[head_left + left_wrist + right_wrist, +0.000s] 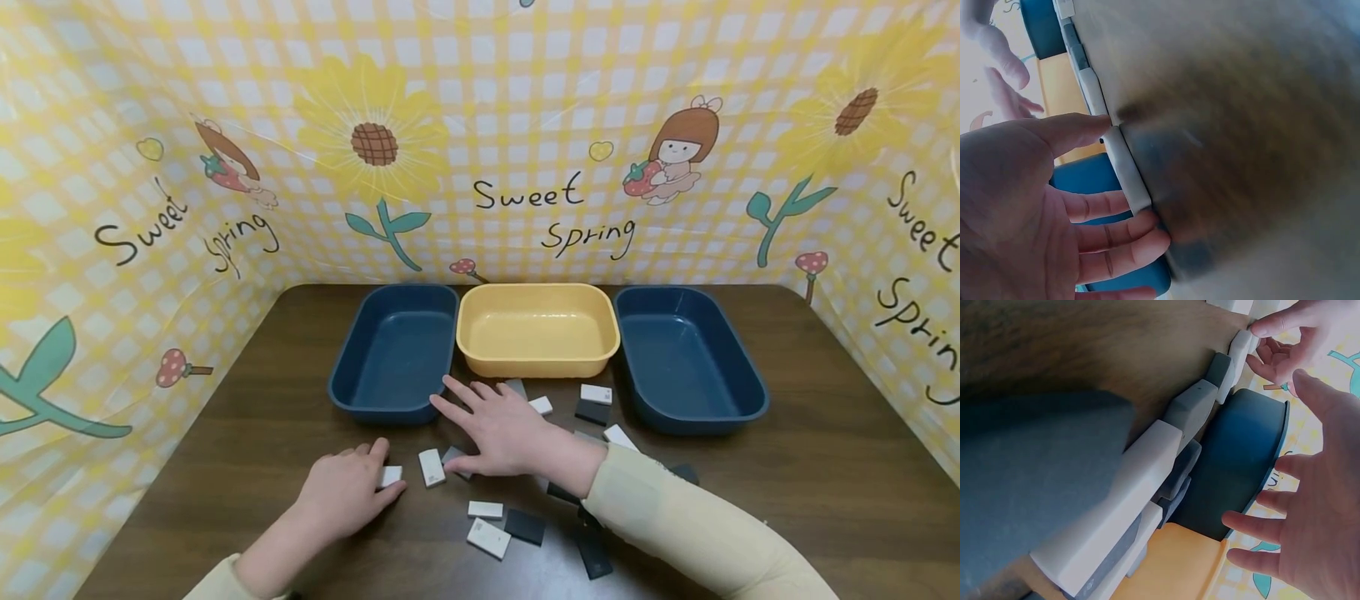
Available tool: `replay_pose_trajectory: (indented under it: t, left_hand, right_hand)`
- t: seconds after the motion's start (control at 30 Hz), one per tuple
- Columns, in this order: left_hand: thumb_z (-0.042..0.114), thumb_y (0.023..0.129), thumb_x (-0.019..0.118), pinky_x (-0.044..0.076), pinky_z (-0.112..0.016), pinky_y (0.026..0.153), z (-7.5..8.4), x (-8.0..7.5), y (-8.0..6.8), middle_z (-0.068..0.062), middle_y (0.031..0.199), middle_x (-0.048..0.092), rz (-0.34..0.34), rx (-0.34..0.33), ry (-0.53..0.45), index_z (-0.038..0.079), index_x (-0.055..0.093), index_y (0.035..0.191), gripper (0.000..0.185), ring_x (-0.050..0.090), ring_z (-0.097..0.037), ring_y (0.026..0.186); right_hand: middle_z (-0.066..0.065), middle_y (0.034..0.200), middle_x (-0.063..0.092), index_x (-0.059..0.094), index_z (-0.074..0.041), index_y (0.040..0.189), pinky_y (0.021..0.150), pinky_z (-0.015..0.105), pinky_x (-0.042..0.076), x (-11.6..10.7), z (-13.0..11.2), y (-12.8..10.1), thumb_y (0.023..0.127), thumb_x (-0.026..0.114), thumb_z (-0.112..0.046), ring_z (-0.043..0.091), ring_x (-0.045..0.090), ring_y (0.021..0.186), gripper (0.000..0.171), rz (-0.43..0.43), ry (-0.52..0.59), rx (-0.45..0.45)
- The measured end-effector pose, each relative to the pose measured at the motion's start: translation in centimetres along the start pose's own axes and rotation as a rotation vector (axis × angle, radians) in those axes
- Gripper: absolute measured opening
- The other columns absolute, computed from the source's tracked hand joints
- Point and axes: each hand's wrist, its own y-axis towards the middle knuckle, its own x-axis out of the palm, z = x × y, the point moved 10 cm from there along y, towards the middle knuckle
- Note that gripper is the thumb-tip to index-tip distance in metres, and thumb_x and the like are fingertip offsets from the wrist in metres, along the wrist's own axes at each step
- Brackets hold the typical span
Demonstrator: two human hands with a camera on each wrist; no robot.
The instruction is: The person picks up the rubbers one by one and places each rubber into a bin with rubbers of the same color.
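Note:
At the table's left front, my left hand (341, 492) holds a small white rectangular block (390, 477) against the tabletop. The left wrist view shows the thumb at one end of that block (1126, 170) and fingertips at the other. My right hand (504, 429) spreads its fingers above the scattered blocks and grips nothing. A white block (432, 467) lies between the two hands, and a grey block (456, 460) is partly hidden under the right thumb. In the right wrist view the right palm (1332, 506) faces a row of grey and white blocks.
A blue bin (393, 358), a yellow bin (537, 329) and another blue bin (690, 362) stand side by side at the back of the brown table (247, 425). Several white, grey and black blocks (525, 527) lie in front, some under the right forearm. A patterned cloth (480, 108) hangs around the table.

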Motion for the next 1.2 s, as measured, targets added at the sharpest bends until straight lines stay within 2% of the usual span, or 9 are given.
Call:
replay_pose_trajectory:
  t: [0.3, 0.43, 0.63, 0.87, 1.03, 1.2]
  left_hand:
    - [0.045, 0.082, 0.072, 0.046, -0.037, 0.054, -0.5, 0.0, -0.3, -0.006, 0.082, 0.06, -0.027, -0.024, -0.035, 0.005, 0.06, 0.101, 0.046, 0.056, -0.019, 0.068]
    - [0.043, 0.082, 0.073, 0.047, -0.038, 0.055, -1.3, -0.2, -0.7, -0.006, 0.083, 0.06, -0.035, -0.038, -0.052, 0.005, 0.06, 0.102, 0.045, 0.056, -0.018, 0.069]
    - [0.037, 0.081, 0.071, 0.042, -0.038, 0.047, -4.3, -2.1, -1.4, -0.004, 0.076, 0.055, 0.038, -0.084, -0.082, 0.006, 0.056, 0.096, 0.038, 0.052, -0.018, 0.062]
    - [0.033, 0.08, 0.072, 0.041, -0.037, 0.046, -8.2, -4.1, -2.0, -0.004, 0.076, 0.054, 0.097, -0.141, -0.108, 0.001, 0.056, 0.103, 0.042, 0.052, -0.017, 0.061]
    - [0.029, 0.081, 0.071, 0.042, -0.038, 0.047, -9.4, -4.6, -1.4, -0.008, 0.081, 0.056, 0.12, -0.138, -0.137, -0.004, 0.056, 0.111, 0.047, 0.055, -0.019, 0.065]
    - [0.026, 0.08, 0.071, 0.048, -0.046, 0.057, -9.8, -5.8, -0.3, -0.019, 0.097, 0.061, 0.149, -0.122, -0.142, -0.011, 0.054, 0.12, 0.057, 0.061, -0.031, 0.081]
  right_hand:
    - [0.005, 0.161, 0.016, 0.021, -0.027, 0.156, 0.104, 0.048, 0.035, -0.2, 0.1, 0.1, 0.088, 0.046, -0.072, 0.027, 0.037, 0.135, 0.085, 0.01, 0.003, 0.001]
    - [0.005, 0.161, 0.017, 0.022, -0.027, 0.156, 0.104, 0.047, 0.036, -0.2, 0.1, 0.1, 0.088, 0.046, -0.071, 0.027, 0.039, 0.134, 0.084, 0.017, 0.005, -0.002]
    - [0.005, 0.161, 0.016, 0.022, -0.026, 0.156, 0.103, 0.046, 0.036, -0.1, 0.1, 0.1, 0.089, 0.047, -0.07, 0.026, 0.04, 0.133, 0.084, 0.02, 0.016, -0.008]
    - [0.006, 0.161, 0.016, 0.022, -0.026, 0.156, 0.103, 0.046, 0.037, -0.1, 0.2, 0.2, 0.089, 0.048, -0.069, 0.026, 0.041, 0.132, 0.083, 0.023, 0.021, -0.008]
    - [0.006, 0.16, 0.019, 0.024, -0.025, 0.155, 0.101, 0.044, 0.039, -0.4, 0.0, 0.2, 0.089, 0.047, -0.069, 0.026, 0.043, 0.13, 0.083, 0.027, 0.012, -0.013]
    - [0.006, 0.159, 0.021, 0.027, -0.025, 0.155, 0.1, 0.043, 0.04, -0.5, 0.0, 0.2, 0.09, 0.047, -0.068, 0.024, 0.045, 0.128, 0.08, 0.034, -0.001, -0.012]
